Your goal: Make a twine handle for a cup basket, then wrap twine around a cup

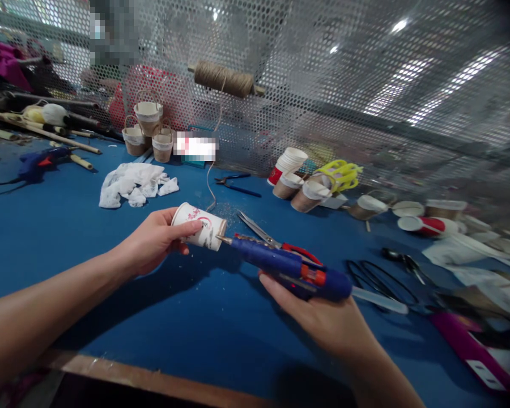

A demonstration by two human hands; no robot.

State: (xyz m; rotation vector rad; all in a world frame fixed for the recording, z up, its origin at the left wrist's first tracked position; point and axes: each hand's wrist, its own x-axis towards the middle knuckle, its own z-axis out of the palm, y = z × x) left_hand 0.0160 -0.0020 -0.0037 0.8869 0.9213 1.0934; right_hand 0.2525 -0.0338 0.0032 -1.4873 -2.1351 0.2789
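My left hand (164, 238) is closed around a white paper cup (199, 226) with pink and grey printing, tipped on its side above the table. A strip of brown twine runs along the cup's base edge. In my right hand (310, 317) is a blue hot glue gun (289, 266), a clear glue stick (380, 299) poking out of its back end. The gun's nozzle is at the cup's base edge; whether it touches cannot be made out. Red-handled scissors (259, 229) lie on the table behind the gun, partly hidden by it.
A twine spool (223, 79) hangs on the perforated metal screen, its strand reaching the blue table (187, 328). Blue-handled pliers (238, 186), crumpled white tissue (131, 184), twine-wrapped cups (162, 144) and another glue gun (40, 163) lie beyond my left hand. A purple power strip (471, 351) sits at right.
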